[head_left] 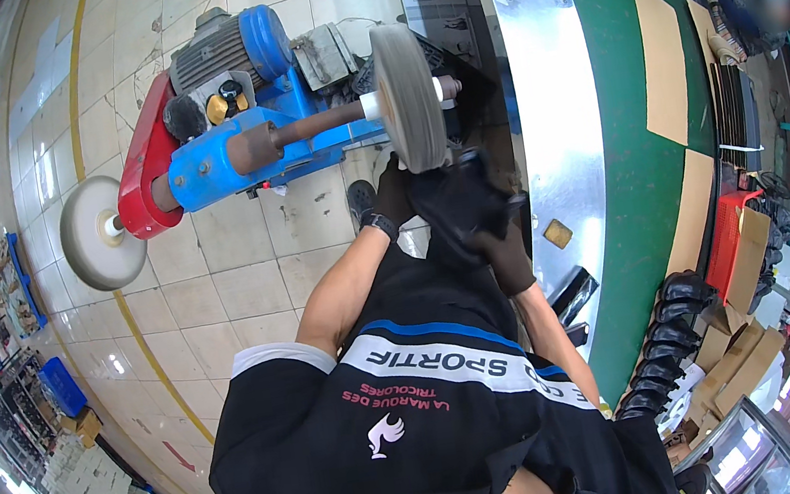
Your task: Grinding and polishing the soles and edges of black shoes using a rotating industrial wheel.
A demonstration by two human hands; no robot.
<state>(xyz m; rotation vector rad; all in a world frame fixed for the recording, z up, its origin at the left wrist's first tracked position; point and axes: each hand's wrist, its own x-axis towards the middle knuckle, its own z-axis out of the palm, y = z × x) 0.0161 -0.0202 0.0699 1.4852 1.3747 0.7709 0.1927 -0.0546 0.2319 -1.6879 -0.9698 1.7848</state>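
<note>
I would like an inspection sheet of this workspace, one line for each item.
Surface: pale tiled floor with yellow lines.
Job's things: blue-and-red buffing machine; its right wheel meets a black shoe.
Clutter: black boots and cardboard sheets on the green conveyor.
Grippers: left hand and right hand, dark-gloved, both hold the shoe.
Cables: nothing seen.
Surroundings: shelves at left, boxes at right.

Factory floor beside a green conveyor belt

A row of black boots (666,340) stands along the green conveyor belt (629,113), with brown cardboard sheets (662,63) lying on it. A red crate (732,235) sits beyond, and a blue crate (61,387) rests on the tiled floor (228,281).
</note>
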